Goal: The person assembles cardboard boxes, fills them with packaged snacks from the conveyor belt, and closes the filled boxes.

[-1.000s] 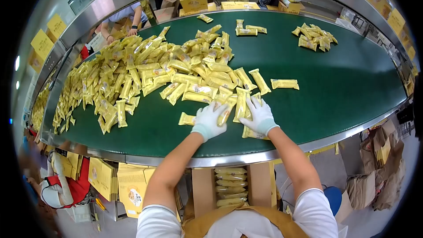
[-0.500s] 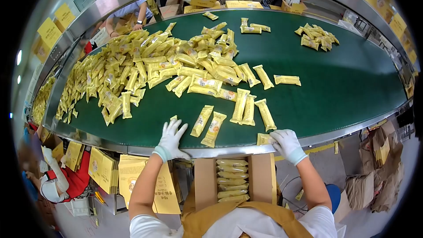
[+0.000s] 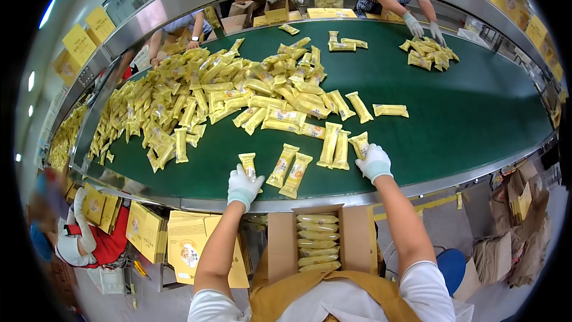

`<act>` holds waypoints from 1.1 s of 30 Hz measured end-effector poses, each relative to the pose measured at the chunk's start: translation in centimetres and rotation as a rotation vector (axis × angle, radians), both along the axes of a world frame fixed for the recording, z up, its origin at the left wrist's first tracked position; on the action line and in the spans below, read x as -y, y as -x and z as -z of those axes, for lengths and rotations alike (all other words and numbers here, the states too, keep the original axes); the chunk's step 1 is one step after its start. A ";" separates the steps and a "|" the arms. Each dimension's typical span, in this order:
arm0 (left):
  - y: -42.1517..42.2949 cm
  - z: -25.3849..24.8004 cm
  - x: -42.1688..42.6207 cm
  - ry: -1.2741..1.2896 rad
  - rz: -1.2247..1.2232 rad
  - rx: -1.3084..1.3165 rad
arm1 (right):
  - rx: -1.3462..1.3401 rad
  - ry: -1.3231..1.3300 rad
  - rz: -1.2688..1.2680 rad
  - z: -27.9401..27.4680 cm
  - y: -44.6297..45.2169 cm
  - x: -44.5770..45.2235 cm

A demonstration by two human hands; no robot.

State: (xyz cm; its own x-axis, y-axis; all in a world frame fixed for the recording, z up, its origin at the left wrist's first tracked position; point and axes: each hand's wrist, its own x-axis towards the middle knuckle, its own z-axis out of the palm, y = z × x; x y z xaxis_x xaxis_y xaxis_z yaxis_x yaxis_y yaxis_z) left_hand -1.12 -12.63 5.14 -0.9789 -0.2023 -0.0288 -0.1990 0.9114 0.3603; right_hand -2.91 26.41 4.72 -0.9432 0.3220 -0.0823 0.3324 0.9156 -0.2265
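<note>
Gripping one packet (image 3: 247,163), the left hand (image 3: 243,187) has two loose packets (image 3: 296,176) just to its right; the right hand (image 3: 375,163) pinches another packet (image 3: 358,142). Squeezing too hard could crush either.

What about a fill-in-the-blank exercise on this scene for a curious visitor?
1. The left hand and the right hand wear gloves that are ____ in colour.
2. The wrapper of the packet at the left hand is mainly ____.
3. The surface of the belt is coloured ____.
4. At the small pile across the belt, a co-worker's gloved hands number ____.

Missing words: white; yellow; green; two.
</note>
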 end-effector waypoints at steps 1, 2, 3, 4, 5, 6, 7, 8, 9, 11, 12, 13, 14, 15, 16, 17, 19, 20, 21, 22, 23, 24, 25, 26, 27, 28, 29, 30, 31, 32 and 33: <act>-0.1 -1.2 -0.7 0.034 0.003 0.049 | 0.027 0.011 0.007 -0.7 0.2 -0.2; 0.5 -0.8 -0.8 0.050 -0.024 0.088 | 0.055 0.021 0.015 -1.2 0.3 -0.3; 1.4 0.1 -0.4 0.038 -0.013 0.098 | -0.026 0.019 0.032 -1.6 0.3 -0.2; 2.4 0.9 0.0 0.025 -0.001 0.108 | -0.084 0.049 0.047 -2.8 0.3 0.3; 3.2 1.8 0.4 0.013 0.013 0.119 | -0.141 0.078 0.064 -4.0 0.3 1.0; 3.4 1.2 -0.4 -0.075 0.022 0.014 | -0.185 0.092 0.061 -4.7 0.5 2.0; 3.2 -0.3 -1.9 -0.122 0.040 -0.054 | -0.229 0.107 0.060 -5.2 0.7 3.0; 3.1 -1.8 -3.4 -0.108 0.107 -0.029 | -0.197 0.075 0.027 -4.8 1.4 3.8; 3.2 -2.8 -4.9 -0.094 0.172 -0.004 | -0.165 0.048 0.005 -4.5 2.0 4.8; 3.6 -2.3 -7.6 -0.035 0.184 0.112 | -0.076 0.063 -0.004 -1.9 3.8 6.4; 3.2 -2.8 -8.9 0.076 0.200 0.178 | -0.041 0.117 0.072 -0.9 4.5 7.2; 3.3 -2.3 -9.6 0.086 0.158 0.209 | -0.024 0.117 0.068 -1.1 4.7 7.3; 3.9 -1.6 -9.4 0.066 0.138 0.180 | -0.005 0.116 0.064 -1.4 4.9 7.3; 4.1 -1.5 -9.5 0.047 0.120 0.155 | 0.017 0.115 0.061 -1.9 4.7 7.2; 4.2 -1.6 -9.1 -0.003 0.117 0.174 | 0.047 0.132 0.035 -3.2 4.3 6.9; 4.4 -1.7 -8.5 -0.052 0.117 0.191 | 0.063 0.106 0.018 -3.3 4.1 6.5; 4.2 -3.4 -8.5 -0.096 0.146 0.188 | 0.085 0.053 -0.017 -3.4 4.1 5.1; 3.4 -4.6 -8.9 -0.088 0.174 0.177 | 0.063 0.003 -0.026 -2.6 4.2 4.4; 2.4 -5.7 -9.4 -0.079 0.200 0.172 | 0.023 -0.060 -0.066 -2.6 3.7 3.9; 1.7 -6.4 -10.4 -0.077 0.217 0.247 | -0.014 -0.090 -0.096 -1.9 3.5 3.2; 1.2 -4.9 -10.9 0.036 0.296 0.279 | -0.050 -0.122 -0.128 -1.3 3.4 2.9; 0.7 -4.5 -11.5 0.090 0.357 0.276 | -0.087 -0.164 -0.139 -1.0 3.0 3.0; 0.6 -4.3 -12.0 0.144 0.419 0.267 | -0.105 -0.204 -0.164 -1.0 2.8 2.9; 0.4 -4.2 -12.4 0.185 0.434 0.268 | -0.124 -0.242 -0.184 -0.9 2.6 2.8; 0.8 -3.7 -12.0 0.211 0.480 0.237 | -0.139 -0.278 -0.204 -0.7 2.2 2.6; 1.5 -3.1 -11.4 0.236 0.524 0.208 | -0.183 -0.359 -0.213 -0.1 1.8 1.9; 2.1 -2.5 -10.6 0.260 0.567 0.177 | -0.241 -0.413 -0.213 0.6 1.2 0.9; 2.0 -3.9 -9.8 0.353 0.606 0.116 | -0.249 -0.443 -0.211 0.7 0.3 -0.1; 2.6 -2.7 -8.5 0.409 0.608 -0.025 | -0.256 -0.473 -0.207 0.5 -0.7 -1.0; 3.4 -1.5 -6.6 0.428 0.623 -0.081 | -0.213 -0.465 -0.205 0.9 -1.7 -1.7; 3.8 -0.6 -4.9 0.446 0.638 -0.136 | -0.259 -0.421 -0.272 0.5 -2.8 -1.7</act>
State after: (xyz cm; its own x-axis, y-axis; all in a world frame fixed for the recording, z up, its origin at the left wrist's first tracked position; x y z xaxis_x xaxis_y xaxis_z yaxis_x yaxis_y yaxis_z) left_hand -4.92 -7.68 5.76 -0.8988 0.4354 0.0509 0.4307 0.8988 -0.0823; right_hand -0.09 28.15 4.22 -0.9692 0.0191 0.2456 0.0535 0.9895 0.1342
